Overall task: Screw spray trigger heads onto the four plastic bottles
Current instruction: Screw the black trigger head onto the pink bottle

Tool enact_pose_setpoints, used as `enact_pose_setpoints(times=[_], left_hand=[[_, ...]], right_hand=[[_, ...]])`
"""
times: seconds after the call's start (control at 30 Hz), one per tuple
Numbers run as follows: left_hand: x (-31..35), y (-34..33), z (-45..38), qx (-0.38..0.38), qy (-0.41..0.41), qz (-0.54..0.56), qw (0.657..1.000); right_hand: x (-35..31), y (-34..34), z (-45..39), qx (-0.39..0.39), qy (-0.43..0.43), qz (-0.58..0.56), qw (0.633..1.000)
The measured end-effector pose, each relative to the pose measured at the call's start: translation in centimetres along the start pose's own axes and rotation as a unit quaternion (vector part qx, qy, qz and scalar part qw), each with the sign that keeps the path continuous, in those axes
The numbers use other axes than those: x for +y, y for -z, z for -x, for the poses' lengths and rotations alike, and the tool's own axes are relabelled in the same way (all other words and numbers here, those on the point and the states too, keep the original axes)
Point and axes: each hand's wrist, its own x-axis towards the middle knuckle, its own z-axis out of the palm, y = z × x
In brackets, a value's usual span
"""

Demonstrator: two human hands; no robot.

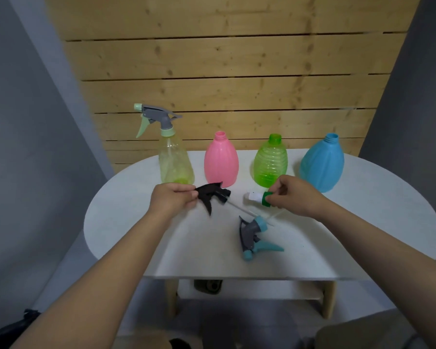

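Black plastic spray head (213, 195) pinched in the left hand (171, 200), green-and-white one (258, 197) pinched in the right hand (295, 195).

Both heads look light, hard and a bit slippery, with thin bendy tubes; the round screw collar seems the best place to hold. A blue-grey head (256, 238) lies just below the hands. Beyond them stand the pink bottle (221, 159), green bottle (270, 161) and blue bottle (322, 163), all open, probably light and easy to tip. The yellow bottle (175, 159) is capped.
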Motion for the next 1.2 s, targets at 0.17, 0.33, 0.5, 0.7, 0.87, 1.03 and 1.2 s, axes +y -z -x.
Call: enact_pose_setpoints(times=[0.17, 0.33, 0.5, 0.7, 0.87, 1.03, 1.2], left_hand=[[1.0, 2.1, 0.1, 0.089, -0.029, 0.066, 0.993], [1.8, 2.5, 0.4, 0.127, -0.058, 0.091, 0.986], [2.7, 2.7, 0.7, 0.117, -0.091, 0.119, 0.982], [3.4, 1.6, 1.5, 0.065, -0.129, 0.106, 0.984], [3.7, 0.1, 1.9, 0.021, -0.135, 0.118, 0.984], [3.8, -0.9, 1.7, -0.012, -0.143, 0.129, 0.981], [4.1, -1.6, 1.3, -0.044, -0.157, 0.143, 0.976]], right_hand=[[-0.2, -1.0, 0.1, -0.02, -0.001, 0.047, 0.999], [-0.1, -1.0, 0.0, -0.043, -0.006, 0.078, 0.996], [-0.8, -1.3, -0.2, -0.009, 0.023, 0.047, 0.999], [-4.2, -1.8, -0.4, 0.02, 0.066, -0.133, 0.989], [-5.4, -2.4, -0.9, -0.013, 0.045, -0.221, 0.974], [-5.5, -2.6, -1.3, -0.02, 0.032, -0.251, 0.967], [-5.3, -2.4, -1.7, -0.002, 0.028, -0.288, 0.957]])
